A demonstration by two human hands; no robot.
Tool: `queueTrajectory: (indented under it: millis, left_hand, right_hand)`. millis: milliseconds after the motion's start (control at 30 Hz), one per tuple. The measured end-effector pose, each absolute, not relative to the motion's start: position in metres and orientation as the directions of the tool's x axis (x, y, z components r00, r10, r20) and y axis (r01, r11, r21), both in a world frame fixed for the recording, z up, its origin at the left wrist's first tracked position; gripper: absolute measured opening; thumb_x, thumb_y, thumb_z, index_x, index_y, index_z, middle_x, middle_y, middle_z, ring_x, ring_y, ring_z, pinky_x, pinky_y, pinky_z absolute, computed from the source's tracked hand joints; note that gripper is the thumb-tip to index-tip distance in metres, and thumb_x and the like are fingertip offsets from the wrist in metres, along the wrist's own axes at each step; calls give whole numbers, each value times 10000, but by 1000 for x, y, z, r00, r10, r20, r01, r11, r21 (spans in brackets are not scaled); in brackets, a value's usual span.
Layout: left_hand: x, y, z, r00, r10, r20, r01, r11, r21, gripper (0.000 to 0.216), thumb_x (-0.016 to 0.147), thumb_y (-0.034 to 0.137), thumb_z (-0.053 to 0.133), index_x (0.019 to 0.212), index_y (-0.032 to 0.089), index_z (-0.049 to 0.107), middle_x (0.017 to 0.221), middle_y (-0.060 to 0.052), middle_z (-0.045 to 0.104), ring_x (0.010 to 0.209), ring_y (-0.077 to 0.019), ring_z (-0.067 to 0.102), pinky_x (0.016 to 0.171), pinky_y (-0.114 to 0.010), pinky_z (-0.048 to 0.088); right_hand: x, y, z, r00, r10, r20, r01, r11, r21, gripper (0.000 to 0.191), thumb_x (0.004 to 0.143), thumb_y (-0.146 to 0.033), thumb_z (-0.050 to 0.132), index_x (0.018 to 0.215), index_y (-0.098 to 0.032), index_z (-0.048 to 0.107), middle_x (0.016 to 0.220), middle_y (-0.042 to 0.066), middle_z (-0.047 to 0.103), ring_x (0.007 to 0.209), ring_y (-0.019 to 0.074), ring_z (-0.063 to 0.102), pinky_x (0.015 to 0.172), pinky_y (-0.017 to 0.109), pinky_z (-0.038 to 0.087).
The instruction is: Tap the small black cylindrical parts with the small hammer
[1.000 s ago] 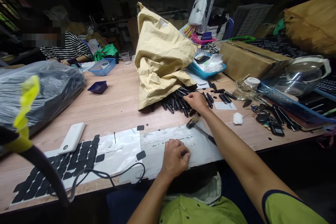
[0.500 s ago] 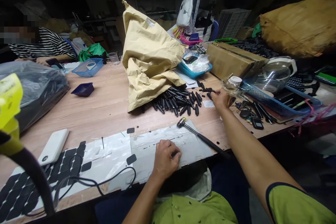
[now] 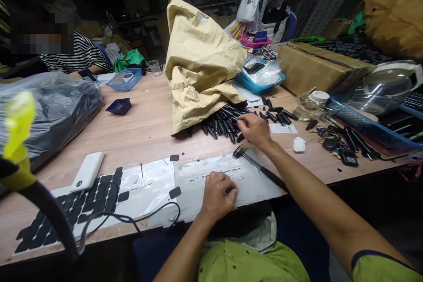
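Note:
My left hand [image 3: 220, 194] rests on a white board [image 3: 194, 169] at the table's near edge. Its fingers are curled in, and the palm side is hidden. At the right end of a pile of black pen-shaped pieces [image 3: 221, 125], my right hand [image 3: 256, 130] has its fingers bent down and touching them. Whatever lies between those fingertips is too small to make out. More black pieces [image 3: 280, 117] lie to the right, above a white label [image 3: 282, 128]. A hammer [image 3: 259, 165] with a black handle lies between my hands. Behind the pile slumps a tan bag [image 3: 201, 66].
At right are a clear jar [image 3: 310, 103], a blue basket [image 3: 373, 119], a glass pot [image 3: 383, 88] and a cardboard box [image 3: 317, 68]. A white power bank [image 3: 87, 171] and a cable [image 3: 132, 219] lie left. A person in stripes [image 3: 89, 53] sits across the table.
My right hand has moved left, from beside the jar to the pile of black pieces. A white lump on the table at right now shows. My left hand stays on the board; the view has turned left.

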State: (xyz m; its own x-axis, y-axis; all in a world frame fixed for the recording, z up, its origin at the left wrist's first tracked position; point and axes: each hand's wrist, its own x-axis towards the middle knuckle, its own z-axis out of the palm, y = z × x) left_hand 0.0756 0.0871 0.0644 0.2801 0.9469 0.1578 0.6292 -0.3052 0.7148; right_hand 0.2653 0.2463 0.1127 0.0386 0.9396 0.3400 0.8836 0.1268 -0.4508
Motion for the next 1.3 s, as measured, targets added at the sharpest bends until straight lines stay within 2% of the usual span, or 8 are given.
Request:
queueTrajectory:
  millis: [100, 200, 333, 500, 833, 1000, 1167, 1300]
  left_hand:
    - [76, 87, 66, 278, 949, 150, 624, -297, 723, 134, 731, 105, 679, 717, 238, 690, 816, -21, 651, 879, -216, 564, 811, -380, 429]
    - [77, 87, 66, 288, 946, 148, 618, -302, 726, 138, 736, 111, 677, 709, 244, 698, 807, -26, 652, 876, -219, 567, 807, -383, 430]
    - [78, 88, 64, 293, 943, 156, 633, -313, 708, 124, 720, 119, 679, 715, 239, 710, 816, -41, 658, 873, -230, 564, 787, -385, 428]
    - [80, 88, 64, 292, 942, 167, 633, -322, 704, 101, 694, 121, 676, 690, 219, 696, 819, -55, 666, 856, -236, 551, 759, -380, 427]
    - [75, 94, 62, 137, 971, 195, 452, -237, 860, 81, 761, 152, 628, 734, 215, 585, 796, -22, 631, 807, -193, 591, 773, -341, 491]
    - [73, 98, 58, 3, 977, 212, 369, -198, 908, 95, 846, 206, 566, 927, 215, 614, 875, -30, 653, 809, -172, 623, 757, -307, 525]
    - [73, 100, 53, -87, 960, 265, 465, -196, 863, 191, 846, 189, 552, 1025, 214, 615, 870, -24, 590, 747, -158, 582, 683, -281, 517]
    - [72, 106, 54, -123, 945, 303, 552, -188, 812, 164, 837, 190, 572, 999, 202, 594, 872, -20, 548, 658, -144, 532, 670, -299, 509]
  right_hand:
    - [197, 238, 127, -203, 975, 96, 889, 224, -400, 308, 936, -325, 487, 1136, -281, 718, 1169, 32, 739, 1004, 195, 664, 767, 278, 474]
    - [142, 242, 135, -218, 973, -80, 930, 182, -319, 338, 949, -338, 485, 1197, -262, 701, 1209, 77, 733, 1112, 238, 661, 842, 302, 471]
    - [103, 258, 133, -165, 977, -137, 946, 117, -304, 379, 956, -360, 475, 1132, -141, 730, 1174, 201, 722, 1101, 297, 675, 846, 338, 478]
    - [98, 262, 130, -103, 978, -182, 954, 45, -297, 344, 924, -322, 512, 1104, -143, 744, 1147, 199, 732, 1072, 276, 690, 801, 305, 475]
    - [183, 180, 135, -76, 988, -132, 902, 11, -431, 232, 865, -423, 599, 837, -255, 756, 821, 27, 768, 821, 189, 691, 645, 248, 385]
    - [203, 137, 114, 27, 995, -96, 886, -68, -458, 317, 893, -448, 547, 719, -254, 727, 697, 29, 732, 694, 177, 660, 589, 258, 342]
    - [213, 111, 100, 57, 997, -53, 867, -75, -492, 324, 917, -446, 503, 786, -269, 742, 654, 17, 706, 645, 177, 642, 577, 263, 342]
    - [252, 96, 96, 196, 970, 146, 866, -102, -489, 274, 901, -389, 508, 917, -273, 756, 812, 50, 728, 792, 217, 662, 683, 287, 431]
